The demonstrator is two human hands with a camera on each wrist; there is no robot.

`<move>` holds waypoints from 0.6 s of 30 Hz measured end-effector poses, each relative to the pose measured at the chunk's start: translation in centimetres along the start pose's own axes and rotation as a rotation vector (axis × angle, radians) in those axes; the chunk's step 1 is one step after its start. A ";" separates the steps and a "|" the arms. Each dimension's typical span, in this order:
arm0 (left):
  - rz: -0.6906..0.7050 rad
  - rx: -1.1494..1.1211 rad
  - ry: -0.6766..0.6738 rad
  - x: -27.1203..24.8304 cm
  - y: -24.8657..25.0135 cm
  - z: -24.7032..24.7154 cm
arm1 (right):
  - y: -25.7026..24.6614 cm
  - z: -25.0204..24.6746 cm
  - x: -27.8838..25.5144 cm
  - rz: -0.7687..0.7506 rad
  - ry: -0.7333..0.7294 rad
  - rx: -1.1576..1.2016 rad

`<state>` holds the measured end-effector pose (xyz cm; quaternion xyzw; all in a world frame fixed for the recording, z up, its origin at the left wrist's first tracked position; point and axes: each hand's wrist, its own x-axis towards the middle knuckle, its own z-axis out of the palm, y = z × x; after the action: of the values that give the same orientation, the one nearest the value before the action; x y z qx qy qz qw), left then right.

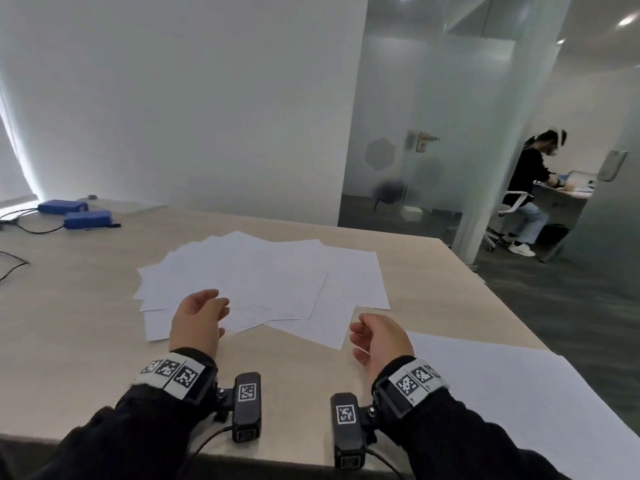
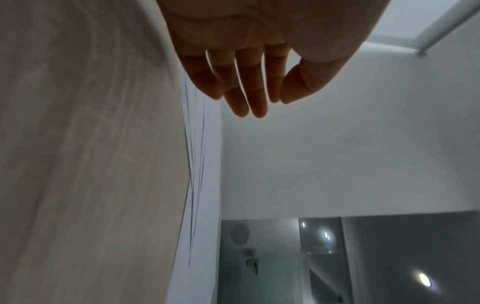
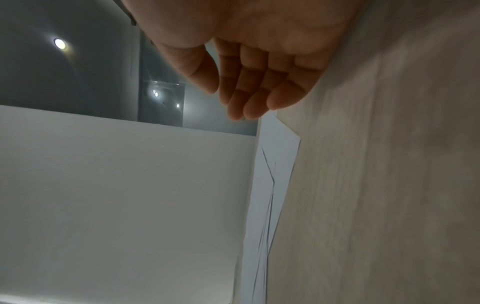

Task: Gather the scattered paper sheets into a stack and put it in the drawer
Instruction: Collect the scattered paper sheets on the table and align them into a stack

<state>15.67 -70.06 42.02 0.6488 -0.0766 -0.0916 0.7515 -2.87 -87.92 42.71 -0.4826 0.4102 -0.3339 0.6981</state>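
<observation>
Several white paper sheets [image 1: 263, 278] lie fanned out and overlapping on the light wooden desk [image 1: 86, 306]. My left hand [image 1: 199, 317] hovers over the near left edge of the spread, fingers relaxed and holding nothing. My right hand [image 1: 379, 337] hangs near the closest sheet's corner, fingers loosely curled, empty. In the left wrist view the left hand [image 2: 249, 82] shows straight fingers above the paper sheets [image 2: 200, 164]. In the right wrist view the right hand [image 3: 249, 86] is relaxed just above the paper sheets [image 3: 275, 168]. No drawer is visible.
A large white sheet [image 1: 512, 393] covers the desk's near right corner. Two blue boxes [image 1: 76, 213] with black cables sit at the far left. The desk's right edge drops to grey carpet. A person [image 1: 533, 188] sits at another desk beyond the glass partition.
</observation>
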 end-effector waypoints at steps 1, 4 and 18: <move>0.025 0.027 0.009 0.7 -0.3 -0.4 | 0.2 0.7 0.4 -0.034 0.007 -0.025; 0.103 0.128 -0.006 2.5 -1.2 -1.5 | 0.4 2.3 1.1 -0.156 0.051 -0.122; 0.266 0.806 -0.155 7.7 -2.3 -1.6 | 0.1 2.6 8.3 -0.267 0.084 -0.914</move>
<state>23.41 -70.63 39.45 0.8662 -0.2456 -0.0051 0.4352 3.16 -94.03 41.02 -0.7746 0.4774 -0.2254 0.3482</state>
